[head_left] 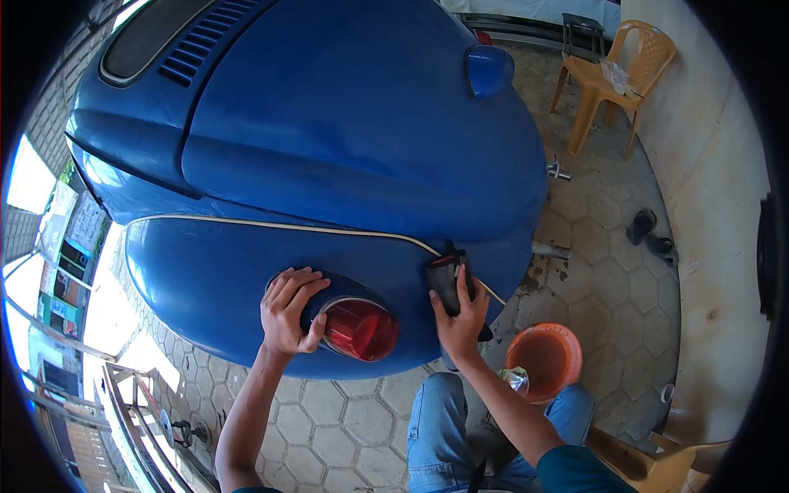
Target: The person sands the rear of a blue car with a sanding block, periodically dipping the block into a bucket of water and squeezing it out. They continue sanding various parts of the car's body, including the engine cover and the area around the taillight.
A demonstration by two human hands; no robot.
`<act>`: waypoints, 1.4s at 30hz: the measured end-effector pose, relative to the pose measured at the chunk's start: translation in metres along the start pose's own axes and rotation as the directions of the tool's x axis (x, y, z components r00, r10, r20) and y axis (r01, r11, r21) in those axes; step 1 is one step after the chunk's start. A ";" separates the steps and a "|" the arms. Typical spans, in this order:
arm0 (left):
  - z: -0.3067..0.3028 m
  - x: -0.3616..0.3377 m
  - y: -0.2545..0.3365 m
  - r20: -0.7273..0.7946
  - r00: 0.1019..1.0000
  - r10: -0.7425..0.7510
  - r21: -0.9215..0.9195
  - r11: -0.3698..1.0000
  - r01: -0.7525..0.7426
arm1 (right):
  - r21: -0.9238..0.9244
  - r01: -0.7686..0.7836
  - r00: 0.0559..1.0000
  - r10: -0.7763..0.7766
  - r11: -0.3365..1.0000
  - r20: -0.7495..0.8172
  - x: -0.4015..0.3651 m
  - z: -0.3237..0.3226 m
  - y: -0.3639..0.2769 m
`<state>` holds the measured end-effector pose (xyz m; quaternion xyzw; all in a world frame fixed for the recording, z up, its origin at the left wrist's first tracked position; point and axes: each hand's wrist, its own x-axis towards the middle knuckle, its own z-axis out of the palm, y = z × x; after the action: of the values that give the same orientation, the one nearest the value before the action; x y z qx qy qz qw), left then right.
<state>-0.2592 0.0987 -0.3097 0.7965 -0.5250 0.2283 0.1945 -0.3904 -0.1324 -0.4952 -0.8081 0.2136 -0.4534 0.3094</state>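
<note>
A red tail light [362, 330] in a blue housing sits on the rounded fender [205, 267] of a blue car. My left hand [288, 311] rests on that housing, fingers lying over its top and thumb at the light's rim. Right of the lamp, my right hand [463, 316] is closed round a dark grey handheld tool [445, 283] with a reddish patch near its top. The tool is against the fender; its lower part is partly hidden by the hand. A thin pale cord [329, 230] runs along the fender and passes behind the tool.
Near my knees, an orange basin [567, 349] holds murky liquid, with a clear plastic wrapper [515, 380] beside it. A tan plastic chair [588, 78], dark sandals [649, 234] and a wall [707, 164] are at the right. An exhaust pipe [552, 250] juts from the car.
</note>
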 end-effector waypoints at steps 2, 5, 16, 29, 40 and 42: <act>-0.001 0.000 0.002 -0.007 1.000 -0.003 0.006 1.000 0.003 | 0.020 0.104 0.992 -0.105 0.994 0.075 0.000 -0.002 -0.023; 0.001 0.001 0.002 -0.013 1.000 -0.005 0.012 1.000 0.005 | 0.124 0.355 0.900 -0.375 0.927 0.224 0.010 -0.013 -0.005; 0.003 0.000 0.005 -0.030 0.999 -0.030 0.004 1.000 0.030 | -0.012 0.264 0.946 -0.256 0.965 0.199 -0.010 -0.042 0.083; 0.005 -0.003 0.003 -0.036 0.999 -0.041 0.026 0.999 0.042 | -0.020 -0.297 0.955 0.296 0.955 -0.025 0.018 -0.009 0.082; 0.005 0.001 0.005 -0.045 0.998 -0.038 0.028 0.999 0.039 | -0.145 0.374 0.926 -0.378 0.916 0.000 0.053 -0.012 0.074; 0.004 0.000 0.006 -0.042 0.998 -0.038 0.031 0.999 0.040 | -0.124 0.440 0.892 -0.449 0.889 -0.047 0.083 0.002 0.059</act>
<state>-0.2641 0.0946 -0.3122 0.8046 -0.5015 0.2494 0.1971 -0.3512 -0.2260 -0.4872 -0.8341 0.0590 -0.5293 0.1441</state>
